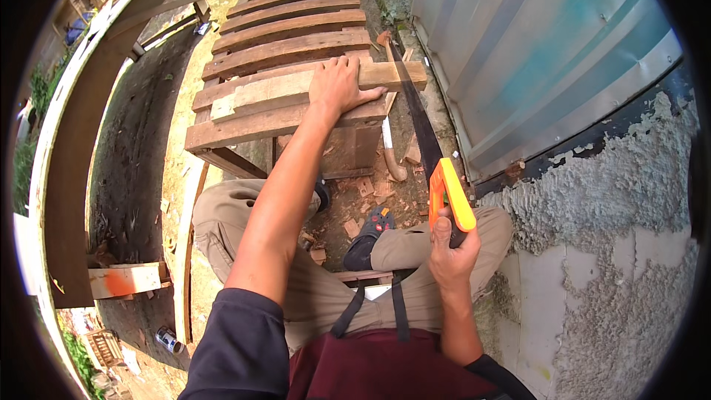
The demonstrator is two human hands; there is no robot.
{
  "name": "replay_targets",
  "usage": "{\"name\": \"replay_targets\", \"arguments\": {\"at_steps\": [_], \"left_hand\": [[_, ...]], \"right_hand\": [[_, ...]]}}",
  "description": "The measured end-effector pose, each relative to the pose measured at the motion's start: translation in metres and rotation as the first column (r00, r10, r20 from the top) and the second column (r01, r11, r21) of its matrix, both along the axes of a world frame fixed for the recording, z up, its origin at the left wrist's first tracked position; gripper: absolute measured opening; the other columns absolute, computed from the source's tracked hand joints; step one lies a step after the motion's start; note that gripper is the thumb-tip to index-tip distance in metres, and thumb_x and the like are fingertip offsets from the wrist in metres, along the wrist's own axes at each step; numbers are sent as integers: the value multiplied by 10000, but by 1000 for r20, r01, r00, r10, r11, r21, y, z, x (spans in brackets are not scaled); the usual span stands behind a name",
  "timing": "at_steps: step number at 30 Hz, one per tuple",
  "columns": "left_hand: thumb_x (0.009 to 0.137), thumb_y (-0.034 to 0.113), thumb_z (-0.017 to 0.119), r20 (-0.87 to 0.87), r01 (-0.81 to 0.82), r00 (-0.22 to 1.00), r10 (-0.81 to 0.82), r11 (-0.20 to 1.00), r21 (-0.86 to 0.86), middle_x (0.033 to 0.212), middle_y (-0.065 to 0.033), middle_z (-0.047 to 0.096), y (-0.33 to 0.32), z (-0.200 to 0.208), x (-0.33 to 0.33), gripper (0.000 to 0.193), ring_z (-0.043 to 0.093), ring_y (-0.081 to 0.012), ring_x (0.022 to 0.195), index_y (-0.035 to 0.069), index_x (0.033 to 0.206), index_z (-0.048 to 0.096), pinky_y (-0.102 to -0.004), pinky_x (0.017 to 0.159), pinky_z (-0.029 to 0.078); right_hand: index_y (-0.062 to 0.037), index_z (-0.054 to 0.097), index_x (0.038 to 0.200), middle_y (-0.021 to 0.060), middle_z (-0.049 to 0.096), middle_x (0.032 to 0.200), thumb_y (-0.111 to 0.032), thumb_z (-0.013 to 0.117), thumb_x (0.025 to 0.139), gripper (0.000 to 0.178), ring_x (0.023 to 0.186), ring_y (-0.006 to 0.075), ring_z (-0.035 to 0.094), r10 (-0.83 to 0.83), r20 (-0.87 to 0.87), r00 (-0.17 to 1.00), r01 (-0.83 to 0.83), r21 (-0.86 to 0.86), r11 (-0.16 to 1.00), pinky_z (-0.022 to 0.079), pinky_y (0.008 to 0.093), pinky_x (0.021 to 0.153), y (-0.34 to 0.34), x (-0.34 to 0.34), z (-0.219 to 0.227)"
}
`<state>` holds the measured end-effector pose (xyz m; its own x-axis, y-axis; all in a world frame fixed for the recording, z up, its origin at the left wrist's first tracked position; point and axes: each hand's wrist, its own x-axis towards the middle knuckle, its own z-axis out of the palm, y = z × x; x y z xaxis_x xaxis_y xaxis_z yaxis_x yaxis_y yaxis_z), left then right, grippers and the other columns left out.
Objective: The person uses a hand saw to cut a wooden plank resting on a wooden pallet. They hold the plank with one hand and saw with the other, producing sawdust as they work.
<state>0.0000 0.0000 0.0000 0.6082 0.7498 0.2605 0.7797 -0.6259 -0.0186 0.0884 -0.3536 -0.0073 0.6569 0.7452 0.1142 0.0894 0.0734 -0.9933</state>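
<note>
Handsaw (433,155) runs lengthwise away from the person, its orange handle nearest the body and its dark blade reaching up and slightly left to the end of a wooden plank (296,89). Right hand (450,248), forearm rising from the lower edge beside a dark red apron (378,367), has its fingers wrapped shut around the handle, thumb up along the grip. Blade meets the plank near its right end, crossing the plank's long axis.

Left hand (339,85) is stretched far forward on a straight arm, palm down, fingers spread flat and pressing on the plank just left of the blade. The plank lies crosswise, left to right, on top of a slatted wooden bench (289,26) whose boards run the same way.

Below the bench, wood scraps (363,204) lie scattered on bare sandy ground (148,148). To the right stands a corrugated metal sheet (548,44) against a rough plastered wall (615,237). A long curved timber beam (81,141) lies at the far left.
</note>
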Motion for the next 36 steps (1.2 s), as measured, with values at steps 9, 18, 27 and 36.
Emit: {"name": "replay_targets", "arguments": {"at_steps": [9, 18, 27, 36], "left_hand": [[744, 876, 603, 138, 23, 990, -40, 992, 127, 1068, -138, 707, -2, -17, 14, 930, 670, -267, 1054, 14, 1087, 673, -420, 888, 484], [733, 851, 638, 147, 50, 986, -79, 981, 187, 985, -112, 666, 9, -16, 8, 880, 644, -260, 983, 20, 1019, 673, -412, 865, 481], [736, 791, 689, 138, 55, 989, -62, 997, 50, 1024, -130, 667, 9, -5, 14, 858, 642, -273, 1001, 10, 1092, 666, -423, 893, 456], [709, 802, 701, 109, 47, 993, -55, 996, 75, 1030, -112, 643, 6, -7, 8, 873, 637, -264, 1015, 16, 1085, 649, -391, 883, 459]], "right_hand": [[-10, 600, 1081, -23, 578, 772, -292, 664, 1037, 293, 624, 57, 506, -58, 122, 991, 54, 31, 998, 400, 229, 546, 59, 17, 24], [65, 676, 1132, 89, 688, 857, -138, 704, 971, 260, 798, 115, 643, -56, 88, 995, 74, -226, 971, 508, 284, 699, -5, -10, 24], [-4, 671, 976, -41, 557, 647, -168, 676, 1018, 169, 513, 46, 471, -102, 212, 972, 121, -79, 989, 371, 247, 467, 143, 32, 49], [37, 648, 942, -16, 591, 686, -103, 666, 1003, 154, 582, 46, 535, -119, 160, 980, 154, -231, 961, 398, 226, 514, -34, -27, 36]]}}
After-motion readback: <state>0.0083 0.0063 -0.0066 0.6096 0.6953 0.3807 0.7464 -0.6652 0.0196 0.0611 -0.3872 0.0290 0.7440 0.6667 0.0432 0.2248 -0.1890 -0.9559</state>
